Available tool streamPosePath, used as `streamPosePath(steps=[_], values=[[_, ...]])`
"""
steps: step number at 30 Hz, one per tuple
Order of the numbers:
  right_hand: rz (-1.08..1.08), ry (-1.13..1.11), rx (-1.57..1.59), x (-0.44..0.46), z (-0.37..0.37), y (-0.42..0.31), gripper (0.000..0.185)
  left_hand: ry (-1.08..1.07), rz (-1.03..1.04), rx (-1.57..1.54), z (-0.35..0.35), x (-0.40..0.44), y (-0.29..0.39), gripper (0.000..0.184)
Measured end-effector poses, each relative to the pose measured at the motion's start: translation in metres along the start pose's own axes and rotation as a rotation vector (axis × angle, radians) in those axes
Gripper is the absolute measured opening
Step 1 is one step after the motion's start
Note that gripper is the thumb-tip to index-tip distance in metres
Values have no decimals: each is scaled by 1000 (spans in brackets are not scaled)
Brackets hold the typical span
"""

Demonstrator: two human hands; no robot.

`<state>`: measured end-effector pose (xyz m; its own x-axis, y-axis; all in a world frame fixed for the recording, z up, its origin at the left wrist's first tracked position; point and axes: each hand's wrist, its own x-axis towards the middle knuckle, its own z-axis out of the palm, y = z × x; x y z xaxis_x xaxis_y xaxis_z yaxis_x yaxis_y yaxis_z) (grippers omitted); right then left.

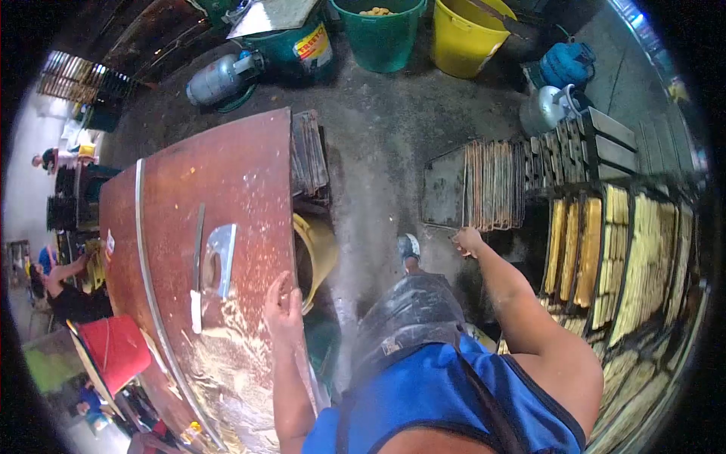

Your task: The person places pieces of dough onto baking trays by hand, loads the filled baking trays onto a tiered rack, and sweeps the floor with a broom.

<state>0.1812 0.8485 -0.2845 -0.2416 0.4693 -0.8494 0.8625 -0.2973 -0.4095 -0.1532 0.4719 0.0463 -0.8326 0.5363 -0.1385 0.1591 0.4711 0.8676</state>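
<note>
My left hand is at the near edge of the reddish-brown table, fingers loosely apart and holding nothing. Beside it on the tabletop lie a dough scraper with a broad metal blade and a long knife with a white handle. Flour and dough scraps cover the table's near end. My right hand reaches out to the right, its fingers closed at the lower corner of a dark baking tray. That tray stands at the front of a row of upright trays.
Racks of yellowish dough-filled trays stand at right. Gas cylinders and a green tub are ahead, with a yellow tub next to it. A yellow bucket lies under the table edge. Other people are at far left.
</note>
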Motion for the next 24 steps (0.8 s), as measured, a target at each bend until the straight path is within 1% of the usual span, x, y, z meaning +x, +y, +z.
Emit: streamPosePath(steps=[1, 2, 3, 5, 6, 7, 9, 11, 13, 14, 15, 16, 17, 18, 19, 21, 22, 23, 24], values=[[-223, -18, -248, 46, 1, 22, 19, -28, 69, 194, 3, 16, 9, 36], [-328, -42, -372, 57, 0, 17, 20, -20, 122, 254, 6, 33, 11, 35], [-437, -53, -492, 67, -2, 10, 22, -26, 110, 261, 9, 44, 12, 35], [-317, -92, -739, 40, -8, -67, 23, -19, 46, 251, 10, 58, 13, 33], [-127, 37, -378, 52, 1, -80, 27, -4, 56, 245, 10, 60, 9, 32], [-130, 30, -384, 57, 5, -95, 27, 2, 49, 247, 9, 60, 8, 32], [-293, 69, -475, 65, 13, -132, 31, -1, 80, 271, 2, 56, 6, 30], [-353, 72, -543, 69, 24, -170, 32, 52, 68, 260, -8, 56, -1, 30], [-417, 81, -613, 71, 36, -213, 33, 147, 59, 268, -22, 60, -6, 25], [-382, 35, -620, 72, 42, -235, 34, 190, 108, 254, -28, 67, -10, 24], [-349, -4, -629, 70, 47, -259, 35, 209, 106, 250, -33, 74, -13, 24], [-366, -2, -644, 64, 51, -283, 35, 240, 77, 233, -37, 82, -16, 24], [-332, -24, -538, 47, 52, -318, 37, 273, 49, 213, -39, 94, -17, 24], [-298, -48, -434, 40, 53, -347, 38, 270, 72, 171, -40, 108, -9, 24], [-319, -50, -456, 51, 56, -369, 38, 299, 68, 163, -42, 123, 1, 24], [-533, 16, -587, 75, 66, -417, 38, 245, 73, 159, -43, 156, 18, 27], [-547, -1, -616, 92, 72, -441, 38, 253, 83, 183, -43, 174, 15, 28], [-656, 37, -649, 110, 81, -470, 38, 281, 59, 179, -40, 193, 14, 28], [-762, 68, -681, 129, 91, -497, 39, 270, 98, 242, -36, 213, 13, 29]])
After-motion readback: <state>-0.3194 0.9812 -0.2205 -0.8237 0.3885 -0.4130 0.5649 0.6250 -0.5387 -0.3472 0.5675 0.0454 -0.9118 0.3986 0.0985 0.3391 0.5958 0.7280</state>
